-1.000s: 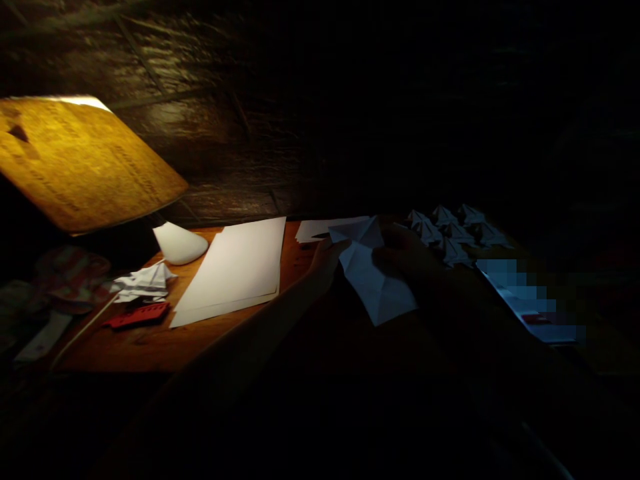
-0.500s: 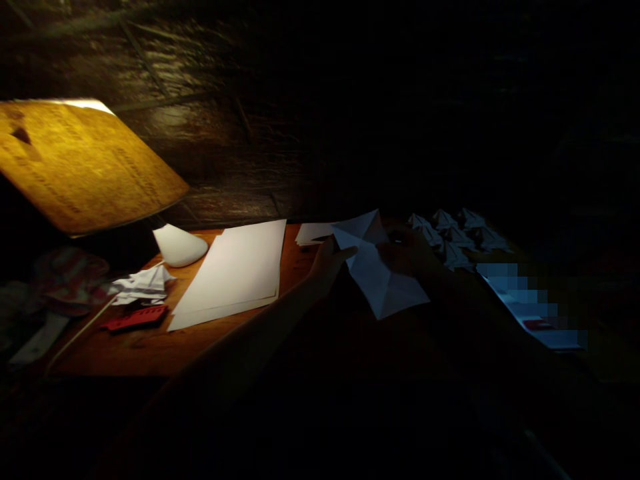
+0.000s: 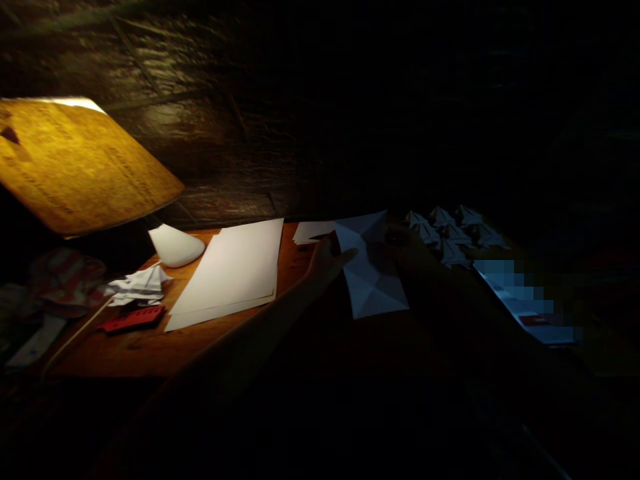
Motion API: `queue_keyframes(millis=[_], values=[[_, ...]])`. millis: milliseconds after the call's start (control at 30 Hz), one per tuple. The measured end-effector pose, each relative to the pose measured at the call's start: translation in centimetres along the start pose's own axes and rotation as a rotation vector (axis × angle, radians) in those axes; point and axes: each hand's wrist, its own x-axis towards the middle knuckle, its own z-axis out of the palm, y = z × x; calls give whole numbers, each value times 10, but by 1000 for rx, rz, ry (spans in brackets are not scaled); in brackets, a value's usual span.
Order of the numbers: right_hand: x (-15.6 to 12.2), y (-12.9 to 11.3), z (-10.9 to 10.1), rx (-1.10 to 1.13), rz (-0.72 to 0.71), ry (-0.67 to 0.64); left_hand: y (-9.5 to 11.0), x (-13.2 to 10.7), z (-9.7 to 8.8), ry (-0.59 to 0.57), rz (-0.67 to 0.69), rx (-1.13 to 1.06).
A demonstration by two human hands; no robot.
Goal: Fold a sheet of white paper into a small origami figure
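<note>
A creased sheet of paper (image 3: 373, 280) is held up over the middle of the table, with crossing fold lines showing on its face. My left hand (image 3: 327, 261) grips its left edge, the thumb lying on the front. On the other side my right hand (image 3: 403, 248) is closed at the upper right edge; deep shadow hides most of its fingers. Behind my left hand lies a small stack of paper pieces (image 3: 311, 231). Several folded paper figures (image 3: 453, 233) sit beyond my right hand.
Large white sheets (image 3: 233, 270) lie left on the wooden table (image 3: 145, 353). Near them are a white lamp base (image 3: 176, 247), a crumpled paper piece (image 3: 140, 285), a red comb-like object (image 3: 134, 319) and a pale cord. A yellow shade (image 3: 90, 167) overhangs the left. A blurred, lit screen (image 3: 525, 307) stands right.
The creased paper has turned in my hands, its lower end swinging left. Both hands keep hold of it. The whole view has shifted slightly.
</note>
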Motion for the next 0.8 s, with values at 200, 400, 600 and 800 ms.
queue_keyframes(millis=[200,400,600,800], values=[[-1,-3,1,-44,-8,-21,-5,3,-2,19,57,0],[-8,-9,-1,-55,92,-71,-10,11,-9,129,91,-55],[-6,-9,-2,-32,93,-24,-7,12,-10,120,80,-97],[-4,-5,-3,61,105,31,-11,11,-7,116,137,-50]])
